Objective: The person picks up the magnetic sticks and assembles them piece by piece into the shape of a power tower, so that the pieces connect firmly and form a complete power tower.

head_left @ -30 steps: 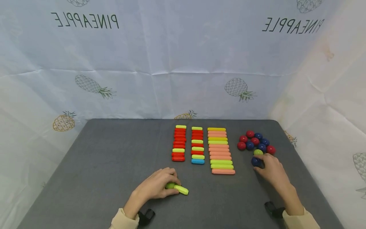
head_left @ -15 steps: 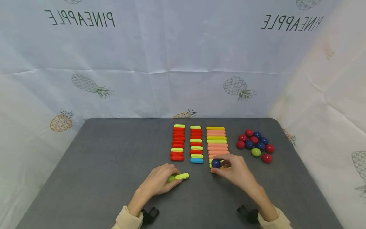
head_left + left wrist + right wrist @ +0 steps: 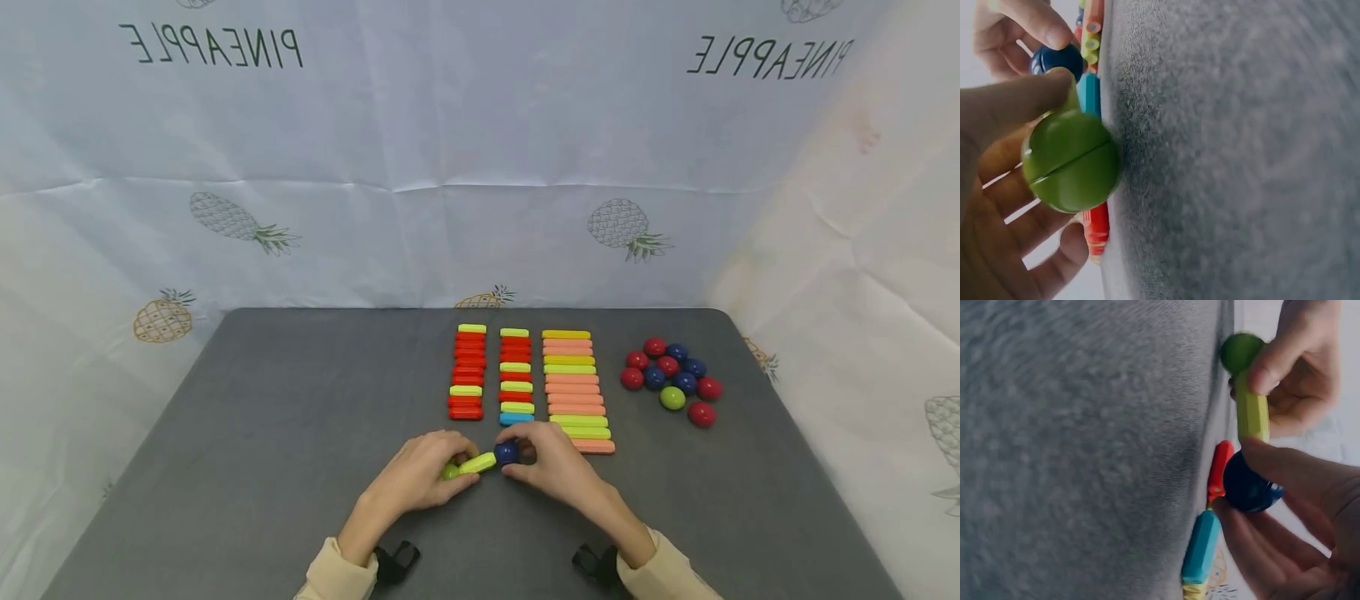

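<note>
My left hand [image 3: 417, 472] pinches a yellow-green stick [image 3: 477, 463] near its left end, where a green ball [image 3: 1072, 164] sits joined to it. Thumb and fingertips of my right hand [image 3: 557, 467] grip a dark blue ball [image 3: 506, 452] at the stick's other end. Ball and stick appear to touch in the right wrist view; whether they are joined cannot be told. Both hands are just above the table, in front of the rows of sticks. In the left wrist view the stick is mostly hidden behind the thumb and the green ball.
Three rows of sticks lie behind the hands: a red and yellow-green row [image 3: 468, 372], one with a blue stick [image 3: 517, 418] at its front, and a longer salmon and yellow row [image 3: 573, 389]. Red and blue balls and one green ball [image 3: 672, 398] lie right on the grey table [image 3: 300, 400].
My right hand has taken the blue ball from the group at the right and carried it left to the stick's end. My left hand has moved slightly away from me, turning the stick.
</note>
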Motion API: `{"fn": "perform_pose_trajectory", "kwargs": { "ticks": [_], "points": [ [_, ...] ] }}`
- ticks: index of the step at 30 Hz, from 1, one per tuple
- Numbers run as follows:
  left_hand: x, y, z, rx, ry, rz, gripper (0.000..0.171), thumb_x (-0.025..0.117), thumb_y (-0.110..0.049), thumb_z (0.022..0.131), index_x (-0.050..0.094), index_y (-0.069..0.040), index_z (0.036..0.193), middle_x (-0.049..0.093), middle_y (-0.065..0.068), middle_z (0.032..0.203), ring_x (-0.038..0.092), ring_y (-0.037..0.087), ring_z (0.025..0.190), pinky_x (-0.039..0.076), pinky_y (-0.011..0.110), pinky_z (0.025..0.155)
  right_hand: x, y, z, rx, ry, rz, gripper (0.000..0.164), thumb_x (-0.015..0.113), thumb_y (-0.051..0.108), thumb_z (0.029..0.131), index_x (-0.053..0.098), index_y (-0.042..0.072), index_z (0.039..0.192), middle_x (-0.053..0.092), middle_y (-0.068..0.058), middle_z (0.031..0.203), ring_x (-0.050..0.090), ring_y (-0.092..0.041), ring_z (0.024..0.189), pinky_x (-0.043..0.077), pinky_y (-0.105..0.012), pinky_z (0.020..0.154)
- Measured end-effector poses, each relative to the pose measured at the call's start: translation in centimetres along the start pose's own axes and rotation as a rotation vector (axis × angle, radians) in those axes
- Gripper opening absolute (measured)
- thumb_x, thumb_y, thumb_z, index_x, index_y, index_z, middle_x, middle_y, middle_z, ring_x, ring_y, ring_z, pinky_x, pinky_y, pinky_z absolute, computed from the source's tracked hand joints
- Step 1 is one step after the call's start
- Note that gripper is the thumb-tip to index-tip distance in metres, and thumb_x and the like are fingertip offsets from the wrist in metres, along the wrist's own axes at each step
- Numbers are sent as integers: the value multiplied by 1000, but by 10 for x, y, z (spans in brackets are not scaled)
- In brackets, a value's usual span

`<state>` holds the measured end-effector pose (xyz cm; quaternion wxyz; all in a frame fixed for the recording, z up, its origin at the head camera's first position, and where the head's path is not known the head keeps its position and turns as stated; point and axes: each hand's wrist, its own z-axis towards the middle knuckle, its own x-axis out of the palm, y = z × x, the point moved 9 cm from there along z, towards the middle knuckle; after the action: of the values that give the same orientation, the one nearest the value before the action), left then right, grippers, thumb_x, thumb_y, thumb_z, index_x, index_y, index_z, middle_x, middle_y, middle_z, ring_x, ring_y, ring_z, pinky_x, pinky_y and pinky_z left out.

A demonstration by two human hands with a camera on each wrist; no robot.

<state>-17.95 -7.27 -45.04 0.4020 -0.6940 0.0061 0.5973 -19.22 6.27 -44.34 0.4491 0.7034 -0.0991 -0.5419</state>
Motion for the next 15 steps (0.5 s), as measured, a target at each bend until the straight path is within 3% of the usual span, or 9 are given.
{"fn": "perform_pose_trajectory", "kwargs": {
  "ticks": [6,10,15],
  "points": [
    [5,0,2,29,39,-148,43,75,-22,93,64,-6,132,65,-6,77,45,-6,54,43,15,53,12,10,8,-108,22,36,33,83,0,81,74,2,113,72,-10,108,72,-24,101,61,-26,84],
    [4,9,1,-20,22,-198,41,74,-17,93,63,-3,130,61,-5,69,40,-5,46,38,16,46,12,19,18,-147,-57,-99,37,83,-1,81,74,6,116,72,-6,109,69,-22,104,61,-33,87],
    [-7,23,-5,-95,-67,-213,35,76,-13,89,64,-3,121,57,-6,61,40,-3,42,38,18,45,10,32,37,-190,-175,-315,32,75,-6,86,75,6,115,73,-9,112,65,-28,107,58,-41,91]
  ]
}}
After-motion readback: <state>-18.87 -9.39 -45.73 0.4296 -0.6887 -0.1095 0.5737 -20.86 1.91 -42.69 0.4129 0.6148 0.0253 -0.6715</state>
